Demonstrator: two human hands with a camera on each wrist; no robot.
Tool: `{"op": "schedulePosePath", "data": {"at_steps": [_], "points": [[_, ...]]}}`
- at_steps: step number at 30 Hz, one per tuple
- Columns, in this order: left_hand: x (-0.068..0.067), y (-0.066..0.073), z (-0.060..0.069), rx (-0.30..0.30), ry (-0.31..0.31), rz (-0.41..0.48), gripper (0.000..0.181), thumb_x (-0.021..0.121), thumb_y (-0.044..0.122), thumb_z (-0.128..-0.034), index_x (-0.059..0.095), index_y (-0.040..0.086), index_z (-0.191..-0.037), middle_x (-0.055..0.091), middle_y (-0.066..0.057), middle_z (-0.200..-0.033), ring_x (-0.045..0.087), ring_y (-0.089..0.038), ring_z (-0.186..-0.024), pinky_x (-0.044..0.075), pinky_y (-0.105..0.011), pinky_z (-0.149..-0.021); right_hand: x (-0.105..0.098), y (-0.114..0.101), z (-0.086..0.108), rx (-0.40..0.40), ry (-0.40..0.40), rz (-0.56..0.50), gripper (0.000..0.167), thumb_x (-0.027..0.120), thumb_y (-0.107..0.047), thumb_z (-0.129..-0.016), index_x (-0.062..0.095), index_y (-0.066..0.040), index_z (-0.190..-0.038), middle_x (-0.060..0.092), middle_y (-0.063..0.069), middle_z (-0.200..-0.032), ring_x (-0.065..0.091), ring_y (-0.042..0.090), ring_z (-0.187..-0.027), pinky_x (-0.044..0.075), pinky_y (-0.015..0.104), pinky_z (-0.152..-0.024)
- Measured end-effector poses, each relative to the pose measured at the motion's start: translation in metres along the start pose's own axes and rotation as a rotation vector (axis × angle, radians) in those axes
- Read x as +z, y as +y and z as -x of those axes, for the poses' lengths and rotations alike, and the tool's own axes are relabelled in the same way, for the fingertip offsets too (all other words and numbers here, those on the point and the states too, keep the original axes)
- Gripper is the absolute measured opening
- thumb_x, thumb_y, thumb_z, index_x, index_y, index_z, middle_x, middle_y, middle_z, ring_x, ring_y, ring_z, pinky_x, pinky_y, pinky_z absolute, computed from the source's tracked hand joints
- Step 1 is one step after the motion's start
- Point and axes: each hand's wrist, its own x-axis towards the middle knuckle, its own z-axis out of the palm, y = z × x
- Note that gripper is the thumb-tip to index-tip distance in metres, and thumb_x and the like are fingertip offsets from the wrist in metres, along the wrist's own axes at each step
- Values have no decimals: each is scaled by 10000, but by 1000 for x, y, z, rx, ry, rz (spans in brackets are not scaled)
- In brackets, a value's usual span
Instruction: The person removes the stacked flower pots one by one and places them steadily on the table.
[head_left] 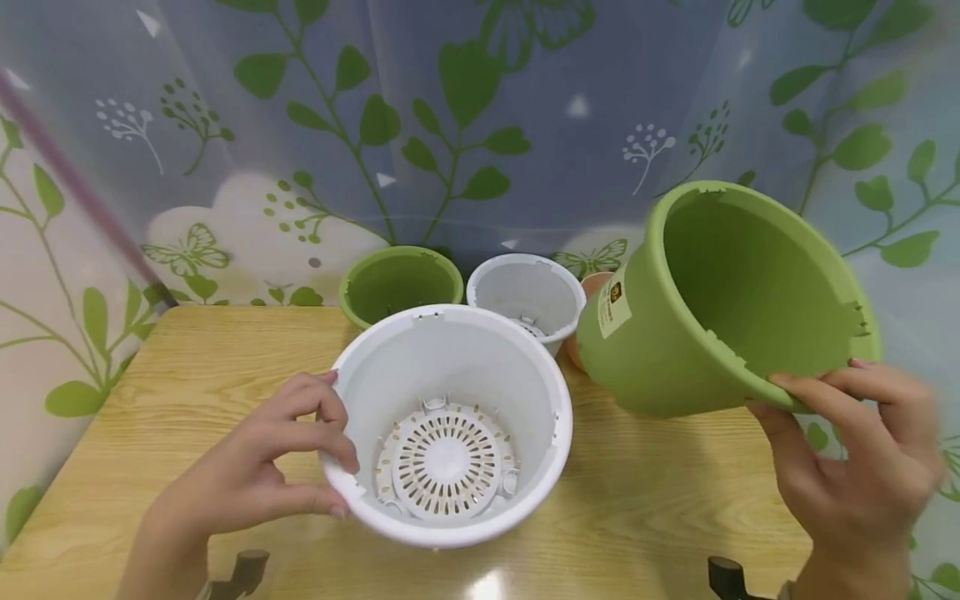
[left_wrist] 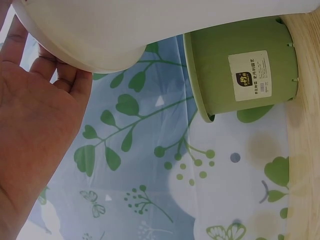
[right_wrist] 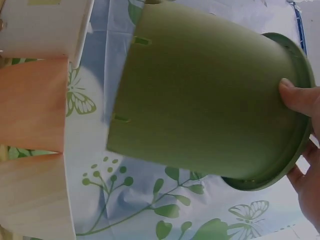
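Note:
My left hand (head_left: 262, 454) pinches the left rim of a large white flowerpot (head_left: 536, 492), whose slotted round base shows inside. In the left wrist view, the fingers lie along the rim of the white pot (left_wrist: 90, 35). On the right, my right hand (head_left: 862, 450) grips the rim of a large green flowerpot (head_left: 652, 358), thumb outside and fingers over the edge. That pot is tilted, mouth toward the upper right, with a pale label on its side. The right wrist view shows the green pot's plain outer wall (right_wrist: 210, 95) held clear of the table.
Behind stand a smaller green pot (head_left: 401, 258), a smaller white pot (head_left: 525, 287) and a partly hidden orange pot (head_left: 592, 283). A cream pot (right_wrist: 32, 195) appears beside the orange one in the right wrist view. Leaf-patterned cloth (head_left: 420, 192) backs the wooden table (head_left: 187, 392).

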Motion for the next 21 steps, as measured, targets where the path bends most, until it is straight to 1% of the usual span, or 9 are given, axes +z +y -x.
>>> {"op": "schedulePosePath", "data": {"at_steps": [1, 3, 4, 7, 10, 14, 19, 21], "points": [[0, 0, 0, 0, -1, -2, 347, 892, 267, -677, 693, 175, -946, 500, 9, -969, 424, -221, -1164, 210, -367, -1235, -1, 0, 0, -6, -23, -4, 356, 878, -299, -761, 712, 14, -721, 556, 154, -736, 519, 305, -768, 486, 228, -930], [0, 0, 0, 0, -1, 0, 345, 889, 268, -681, 694, 174, -949, 500, 8, -969, 423, -220, -1164, 207, -368, -1237, -3, 0, -1, -30, -106, 10, 381, 843, -350, -800, 720, 5, -735, 557, 152, -728, 492, 321, -737, 441, 182, -880], [0, 0, 0, 2, -1, 1, 342, 888, 269, -684, 694, 173, -949, 500, 7, -970, 422, -220, -1165, 206, -368, -1237, -5, -1, -2, -43, -161, 28, 404, 812, -381, -829, 722, 3, -745, 554, 154, -722, 471, 329, -722, 413, 166, -864], [0, 0, -1, 8, 0, 3, 338, 885, 269, -689, 695, 170, -951, 502, 6, -971, 422, -217, -1163, 205, -367, -1237, -7, -4, -7, -78, -290, 50, 471, 728, -452, -891, 720, -3, -752, 555, 158, -714, 447, 340, -695, 375, 152, -847], [0, 0, -1, 14, 1, 2, 342, 888, 263, -684, 695, 167, -950, 502, 3, -971, 423, -217, -1163, 208, -367, -1235, -7, -7, -11, -103, -384, 37, 500, 683, -454, -926, 708, 5, -730, 550, 160, -692, 457, 307, -675, 366, 125, -837], [0, 1, -3, 18, 2, 1, 341, 889, 258, -681, 693, 167, -945, 499, 3, -968, 427, -214, -1131, 210, -368, -1232, -9, -8, -14, -133, -452, 13, 499, 667, -435, -944, 703, 1, -704, 556, 142, -664, 463, 235, -650, 360, 106, -820], [1, 1, -4, 24, 2, 7, 333, 886, 259, -687, 690, 166, -939, 500, 1, -967, 429, -209, -1089, 211, -372, -1226, -13, -13, -16, -149, -469, 23, 488, 658, -439, -949, 717, -11, -722, 556, 135, -672, 457, 215, -645, 347, 106, -797], [1, 2, -5, 25, 2, 6, 328, 883, 265, -692, 690, 168, -939, 500, 1, -967, 428, -207, -1085, 209, -374, -1225, -14, -14, -15, -153, -469, 1, 457, 670, -424, -945, 730, -24, -733, 564, 128, -678, 461, 204, -650, 352, 110, -800]]}}
